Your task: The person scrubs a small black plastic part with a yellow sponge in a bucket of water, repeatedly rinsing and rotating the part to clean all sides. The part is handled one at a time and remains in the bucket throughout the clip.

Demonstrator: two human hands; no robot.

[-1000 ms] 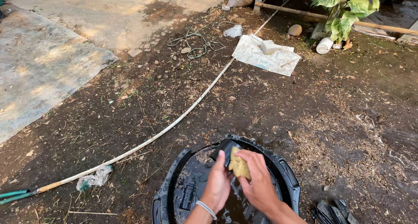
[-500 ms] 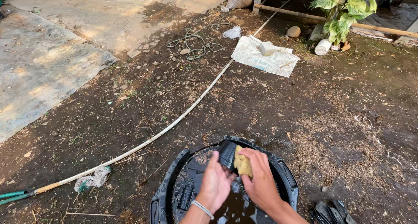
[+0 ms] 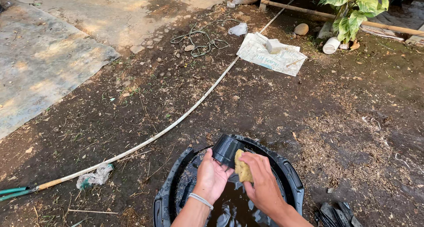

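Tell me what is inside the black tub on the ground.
The black tub holds dark water, with dark shapes showing at its surface. Above it the left hand holds a black pot and the right hand a yellow sponge. The bottom is hidden by the water.

Over the last second the small black plastic pot point(image 3: 226, 150) has turned in the left hand point(image 3: 212, 177), its side now showing. The yellow sponge point(image 3: 242, 166) in the right hand point(image 3: 264, 183) has slid down off the pot's top to its lower edge.
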